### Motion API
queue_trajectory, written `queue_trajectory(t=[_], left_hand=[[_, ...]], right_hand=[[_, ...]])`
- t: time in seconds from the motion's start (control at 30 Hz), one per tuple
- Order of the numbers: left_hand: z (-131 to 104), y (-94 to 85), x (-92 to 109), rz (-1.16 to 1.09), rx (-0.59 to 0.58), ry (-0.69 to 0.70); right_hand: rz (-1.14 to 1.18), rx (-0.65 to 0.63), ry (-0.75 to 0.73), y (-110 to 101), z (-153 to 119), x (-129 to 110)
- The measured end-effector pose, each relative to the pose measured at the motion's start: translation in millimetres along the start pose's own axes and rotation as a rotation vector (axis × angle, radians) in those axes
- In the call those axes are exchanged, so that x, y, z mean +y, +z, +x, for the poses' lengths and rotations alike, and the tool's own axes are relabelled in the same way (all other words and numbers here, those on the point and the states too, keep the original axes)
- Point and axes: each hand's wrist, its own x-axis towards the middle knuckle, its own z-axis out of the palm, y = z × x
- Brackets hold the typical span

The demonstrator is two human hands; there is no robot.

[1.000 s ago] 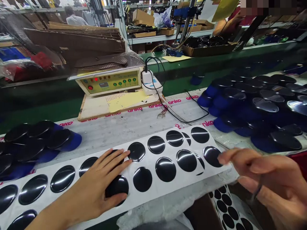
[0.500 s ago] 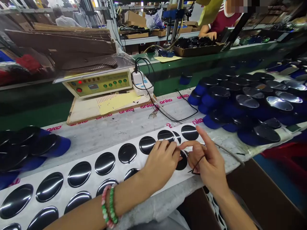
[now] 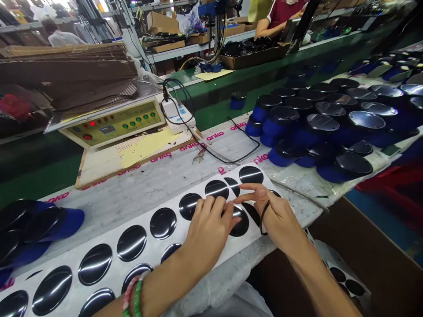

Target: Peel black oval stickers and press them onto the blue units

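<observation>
A long white sheet [image 3: 145, 207] carries rows of glossy black discs [image 3: 163, 223] and lies slanting across the table. My left hand [image 3: 208, 229] rests over it near its right end, fingers bent and drawn together; whatever is under the fingertips is hidden. Two bead bracelets [image 3: 132, 295] circle the left wrist. Opposite, my right hand [image 3: 272, 209] has fingers stretched towards the left one, one of them touching its fingertips. A thin black band [image 3: 263, 218] loops around the right hand. Another disc [image 3: 251, 175] shows just beyond the fingers.
Stacked blue cups with black tops [image 3: 317, 116] fill the right side; more blue cups [image 3: 39, 224] stand at left. Behind are a control box [image 3: 115, 125], a white plug adapter [image 3: 176, 115] and a cable [image 3: 231, 162]. An open carton [image 3: 363, 246] sits below right. A co-worker [image 3: 277, 17] is across.
The view has swung, so the scene sits further left. My right index finger, raised before, now points down towards the sheet. My left hand stays over the discs.
</observation>
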Motion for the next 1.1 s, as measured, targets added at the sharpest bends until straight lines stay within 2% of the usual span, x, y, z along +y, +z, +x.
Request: queue_trajectory(t=[0.1,0.2,0.33,0.37,0.43,0.5,0.57,0.7,0.83,0.97,1.1], left_hand=[[0.5,1.6,-1.7,-0.073,0.038,-0.021],[-2.2,-4.2,-0.8,-0.184,0.017,-0.029],[-22.6,-37.3,4.8,-0.534,-0.064,0.039],[-28.0,-48.4,4.6,-0.643,-0.040,0.006],[-32.0,-67.0,-0.1,-0.763,0.078,-0.150],[-23.5,-74.4,-10.8,-0.721,0.183,-0.315],[-5.0,-67.6,-24.2,-0.563,0.167,-0.372],[30.5,-35.0,-41.4,-0.210,-0.043,-0.215],[36.8,-19.6,-40.2,-0.053,-0.170,-0.169],[33.2,-20.0,-40.0,-0.055,-0.140,-0.178],[31.4,-18.0,-41.8,-0.101,-0.080,-0.171]], right_hand=[[-0.092,-0.045,-0.015,-0.2,-3.6,-3.0],[-0.168,-0.088,-0.018,-0.9,-9.6,-3.8],[-0.337,-0.107,-0.048,-1.5,-16.5,-3.5],[-0.364,-0.111,-0.058,-1.4,-17.7,-3.8],[-0.382,-0.107,-0.100,-0.7,-19.5,-5.2],[-0.379,-0.082,-0.173,1.0,-20.3,-7.3],[-0.388,-0.040,-0.255,4.0,-20.0,-9.2],[-0.468,0.031,-0.398,13.8,-19.2,-8.6],[-0.683,0.082,-0.515,26.9,-22.7,-2.3],[-0.831,0.153,-0.552,36.9,-27.5,1.7],[-0.882,0.154,-0.542,39.1,-28.3,1.8]])
